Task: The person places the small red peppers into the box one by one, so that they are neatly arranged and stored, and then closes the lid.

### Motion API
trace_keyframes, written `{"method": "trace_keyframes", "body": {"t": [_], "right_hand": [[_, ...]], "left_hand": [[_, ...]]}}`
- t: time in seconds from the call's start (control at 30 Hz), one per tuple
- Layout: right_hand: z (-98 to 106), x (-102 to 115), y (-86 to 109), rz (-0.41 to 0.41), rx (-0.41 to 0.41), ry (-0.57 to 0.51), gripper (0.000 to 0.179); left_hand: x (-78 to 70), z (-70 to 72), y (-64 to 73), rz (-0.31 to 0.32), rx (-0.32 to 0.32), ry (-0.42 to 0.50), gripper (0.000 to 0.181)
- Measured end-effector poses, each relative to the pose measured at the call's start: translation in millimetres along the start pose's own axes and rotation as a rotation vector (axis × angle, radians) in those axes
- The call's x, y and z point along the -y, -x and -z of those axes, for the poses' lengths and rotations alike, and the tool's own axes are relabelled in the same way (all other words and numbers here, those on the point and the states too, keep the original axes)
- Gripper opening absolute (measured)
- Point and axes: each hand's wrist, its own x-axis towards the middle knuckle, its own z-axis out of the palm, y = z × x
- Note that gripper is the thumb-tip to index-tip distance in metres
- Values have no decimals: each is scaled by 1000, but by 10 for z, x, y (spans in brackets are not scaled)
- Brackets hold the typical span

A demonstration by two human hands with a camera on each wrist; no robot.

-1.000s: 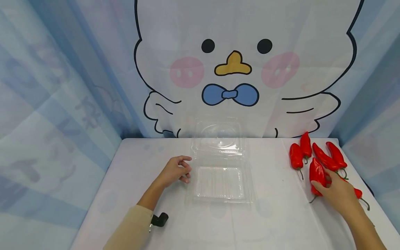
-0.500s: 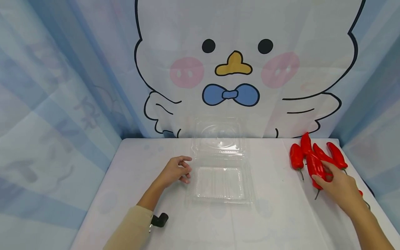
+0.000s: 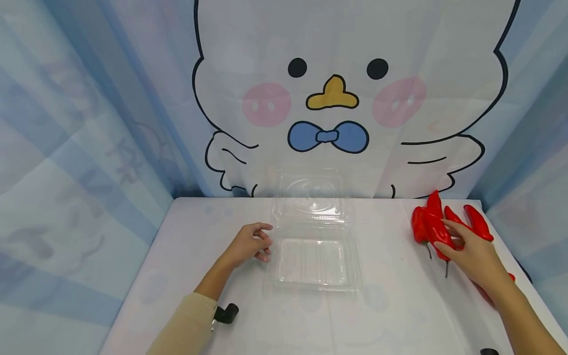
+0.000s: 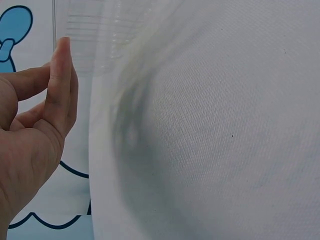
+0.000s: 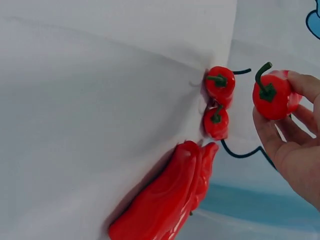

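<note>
My right hand (image 3: pixel 481 261) grips a red pepper (image 3: pixel 437 234) with a green stem, thumb on one side and fingers on the other. In the right wrist view this pepper (image 5: pixel 272 97) is held up off the table, its stem end facing the camera. Several more red peppers (image 3: pixel 478 223) lie around and behind that hand, some partly hidden by it. My left hand (image 3: pixel 248 244), its fingers loosely bent and holding nothing, is at the left edge of a clear plastic clamshell box (image 3: pixel 355 276). The box stands open, lid raised at the back.
A white cloth covers the table (image 3: pixel 381 315). Behind it hangs a curtain (image 3: pixel 328 29) with a cartoon face, and blue curtains (image 3: pixel 80 148) close off both sides. A black device (image 3: pixel 227 313) sits at my left wrist.
My right hand has lifted the pepper and carried it a little left and away from me, over the other peppers. My left hand and the box have stayed in place.
</note>
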Motion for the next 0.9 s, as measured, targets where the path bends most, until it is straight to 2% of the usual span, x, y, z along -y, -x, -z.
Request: {"method": "trace_keyframes", "body": {"t": [0.37,0.9], "right_hand": [[0,267,-142,18,21,28,85],[-107,784,-228,191,76,52,77]], "left_hand": [[17,10,-9,-4,5,3,50],[10,13,-9,-10,9,8,49]]}}
